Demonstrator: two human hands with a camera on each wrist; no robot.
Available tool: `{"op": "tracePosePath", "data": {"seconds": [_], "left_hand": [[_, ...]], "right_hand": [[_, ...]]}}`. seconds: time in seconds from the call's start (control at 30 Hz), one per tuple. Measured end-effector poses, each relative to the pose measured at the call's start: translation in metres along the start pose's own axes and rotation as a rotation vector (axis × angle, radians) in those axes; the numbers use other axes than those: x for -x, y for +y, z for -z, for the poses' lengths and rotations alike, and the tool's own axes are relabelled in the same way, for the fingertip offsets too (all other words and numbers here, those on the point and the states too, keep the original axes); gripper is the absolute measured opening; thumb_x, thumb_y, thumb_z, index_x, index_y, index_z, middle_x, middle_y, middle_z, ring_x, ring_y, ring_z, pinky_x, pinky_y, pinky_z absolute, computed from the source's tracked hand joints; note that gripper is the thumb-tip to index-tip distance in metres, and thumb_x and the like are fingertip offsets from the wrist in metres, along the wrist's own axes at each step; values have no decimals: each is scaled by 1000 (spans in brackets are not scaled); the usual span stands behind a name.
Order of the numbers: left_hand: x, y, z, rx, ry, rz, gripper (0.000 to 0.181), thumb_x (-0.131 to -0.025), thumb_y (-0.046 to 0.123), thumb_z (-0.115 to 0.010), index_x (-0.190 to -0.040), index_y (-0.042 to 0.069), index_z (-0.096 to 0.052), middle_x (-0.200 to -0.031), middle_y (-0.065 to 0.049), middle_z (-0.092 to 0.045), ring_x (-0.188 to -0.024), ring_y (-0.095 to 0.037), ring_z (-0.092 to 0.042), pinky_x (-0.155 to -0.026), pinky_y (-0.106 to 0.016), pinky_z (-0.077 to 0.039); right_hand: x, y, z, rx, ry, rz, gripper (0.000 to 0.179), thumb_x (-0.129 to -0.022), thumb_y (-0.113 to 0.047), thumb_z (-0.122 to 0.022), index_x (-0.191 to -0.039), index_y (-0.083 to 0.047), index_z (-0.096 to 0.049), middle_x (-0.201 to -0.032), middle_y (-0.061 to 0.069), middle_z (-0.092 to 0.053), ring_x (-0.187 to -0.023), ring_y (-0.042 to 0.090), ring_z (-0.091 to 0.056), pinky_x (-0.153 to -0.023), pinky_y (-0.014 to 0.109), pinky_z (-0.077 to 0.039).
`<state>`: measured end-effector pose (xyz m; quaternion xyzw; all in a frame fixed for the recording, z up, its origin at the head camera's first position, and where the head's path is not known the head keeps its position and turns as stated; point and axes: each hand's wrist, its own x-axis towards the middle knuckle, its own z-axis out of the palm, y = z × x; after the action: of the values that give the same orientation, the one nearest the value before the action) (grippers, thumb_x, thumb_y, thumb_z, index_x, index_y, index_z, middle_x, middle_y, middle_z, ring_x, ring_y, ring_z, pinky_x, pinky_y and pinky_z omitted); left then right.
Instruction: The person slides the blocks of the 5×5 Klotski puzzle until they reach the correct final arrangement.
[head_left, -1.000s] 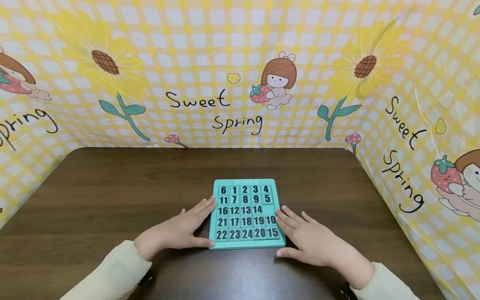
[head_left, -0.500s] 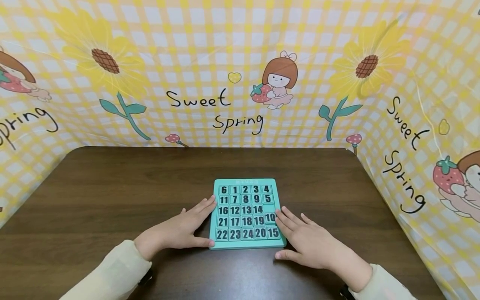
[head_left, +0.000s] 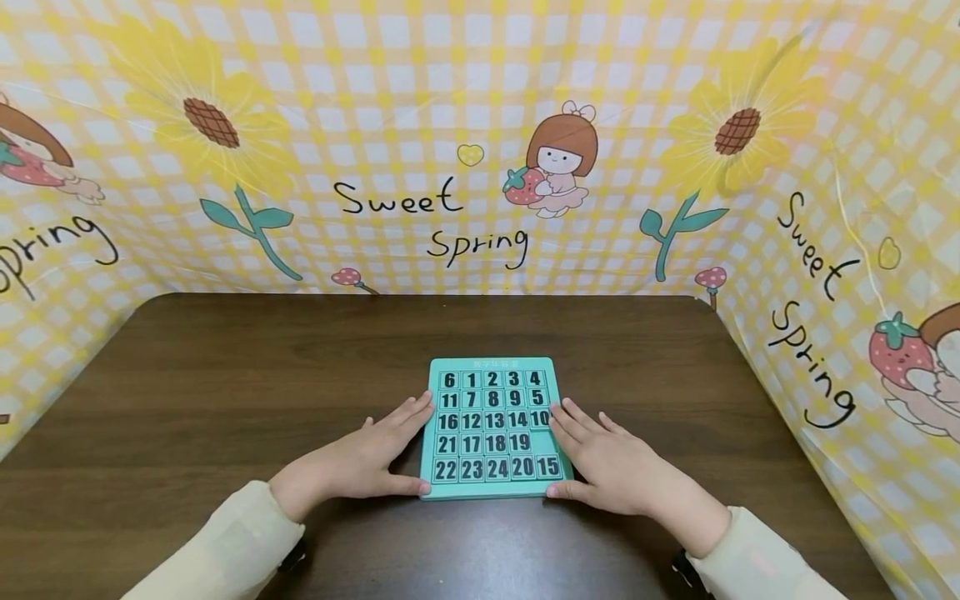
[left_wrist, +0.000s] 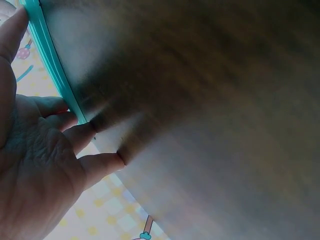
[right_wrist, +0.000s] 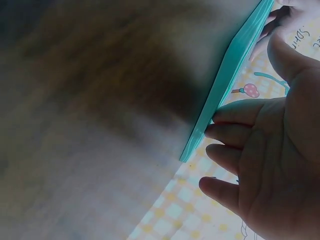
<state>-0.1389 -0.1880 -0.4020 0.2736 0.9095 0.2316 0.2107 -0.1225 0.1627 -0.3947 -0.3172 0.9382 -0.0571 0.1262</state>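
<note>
A turquoise sliding number puzzle [head_left: 487, 492] lies flat on the brown table, with black-numbered tiles in its frame. My left hand [head_left: 360, 458] rests along the puzzle's left side, its thumb at the lower corner and straight fingertips at the edge. On the opposite side, my right hand [head_left: 618, 467] lies with fingers extended, the fingertips at the right end of the third row beside the 10 tile [head_left: 539, 418]. Its thumb touches the lower right corner. The bare slot [head_left: 538, 443] is at the right of the fourth row, above the 15 tile [head_left: 548, 467].
The dark wooden table [head_left: 300, 358] extends around the puzzle. A yellow checked cloth [head_left: 405, 100] printed with flowers and "Sweet Spring" stands behind it and along both sides.
The 10 tile has slid up from the fourth row into the third, leaving the slot below it bare. My right hand moved slightly up and left; my left hand stayed.
</note>
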Motion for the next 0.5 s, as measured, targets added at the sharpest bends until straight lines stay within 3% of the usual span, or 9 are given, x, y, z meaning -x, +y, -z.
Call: {"op": "tracePosePath", "data": {"seconds": [0.23,0.5], "left_hand": [[0,-1,-1,2,0,-2,103,-87,58,-68,-161,10,-13,-169,-5,-2,-156,-33,-7,-106,-81,-13],[-1,-2,-1,3,-4,2,104,-87,58,-68,-161,10,-13,-169,-5,-3,-156,-33,-6,-106,-81,-13]], "right_hand": [[3,-1,1,-14,-2,5,87,-94,-64,-51,-154,-3,-33,-165,12,-22,-155,31,-16,-116,62,-27],[27,-11,-4,-2,13,48,87,-93,-68,-47,-153,-6,-37,-164,9,-27,-154,28,-18,-116,60,-28]]}}
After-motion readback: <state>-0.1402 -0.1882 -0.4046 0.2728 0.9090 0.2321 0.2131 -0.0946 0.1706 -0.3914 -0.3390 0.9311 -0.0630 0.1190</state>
